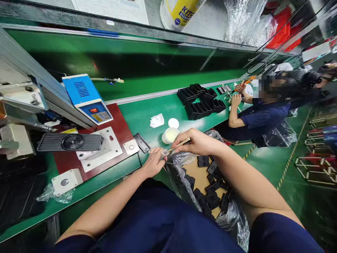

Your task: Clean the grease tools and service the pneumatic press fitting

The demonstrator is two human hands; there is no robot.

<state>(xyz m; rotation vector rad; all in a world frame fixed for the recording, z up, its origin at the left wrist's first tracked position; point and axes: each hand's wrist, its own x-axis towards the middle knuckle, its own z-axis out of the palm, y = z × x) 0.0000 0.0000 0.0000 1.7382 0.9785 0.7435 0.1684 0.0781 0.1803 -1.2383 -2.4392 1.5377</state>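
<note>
My left hand (154, 162) is closed in a pinch on a small pale part at the green bench's front edge. My right hand (196, 140) grips a thin wooden-handled brush (179, 144), whose tip meets the part at my left fingers. A small open white pot of pale paste (170, 135) stands just behind my hands, its round lid (173, 123) beside it. Below my hands a cardboard box lined with clear plastic (200, 175) holds several small black plastic pieces (213, 191).
A black speaker grille (70, 142) lies on a metal fixture on a dark red plate (123, 130). A blue control box (86, 98) stands behind it. A crumpled white cloth (157, 120) and rows of black housings (201, 100) sit farther along. Another person (263, 109) works at the right.
</note>
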